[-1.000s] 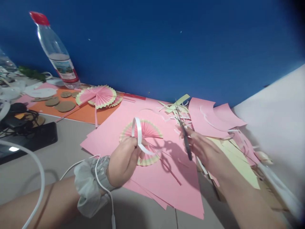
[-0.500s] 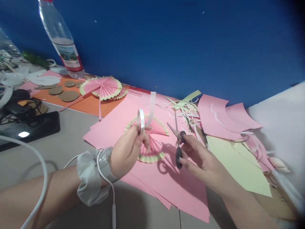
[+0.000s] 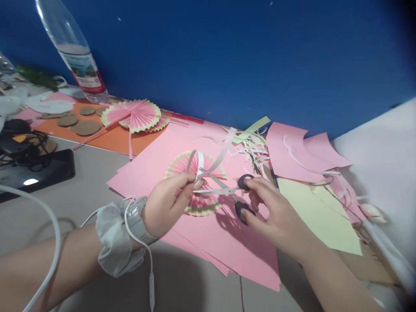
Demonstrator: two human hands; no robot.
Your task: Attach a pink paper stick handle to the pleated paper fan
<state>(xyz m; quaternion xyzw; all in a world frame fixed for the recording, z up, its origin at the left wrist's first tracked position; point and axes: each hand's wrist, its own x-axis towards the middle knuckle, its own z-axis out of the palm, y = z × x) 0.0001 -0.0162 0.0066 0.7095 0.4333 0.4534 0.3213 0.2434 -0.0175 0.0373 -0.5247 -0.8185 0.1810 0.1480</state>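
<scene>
Pinched in my left hand [image 3: 170, 203] is a roll of white double-sided tape [image 3: 199, 164], with a loose length of tape trailing up and to the right from it. My right hand [image 3: 269, 208] has its fingers in the dark handles of a pair of scissors [image 3: 224, 190]. The blades are apart and point left, at the tape close to my left fingertips. Below both hands lies a pleated pink paper fan [image 3: 204, 206] with a yellow-green rim, partly hidden by the left hand and blades. It rests on pink paper sheets [image 3: 253, 264].
Finished-looking pleated fans [image 3: 139, 115] and cardboard discs [image 3: 86, 127] lie on orange paper [image 3: 113, 143]. A plastic bottle [image 3: 81, 69] stands by the blue wall. Paper scraps [image 3: 256, 149], yellow-green paper [image 3: 318, 212] and a phone [image 3: 42, 171] lie around. A white cable runs near my left arm.
The scissors have swung from pointing up to pointing left, and their blades have moved to the tape by my left fingers. The view has shifted slightly right.
</scene>
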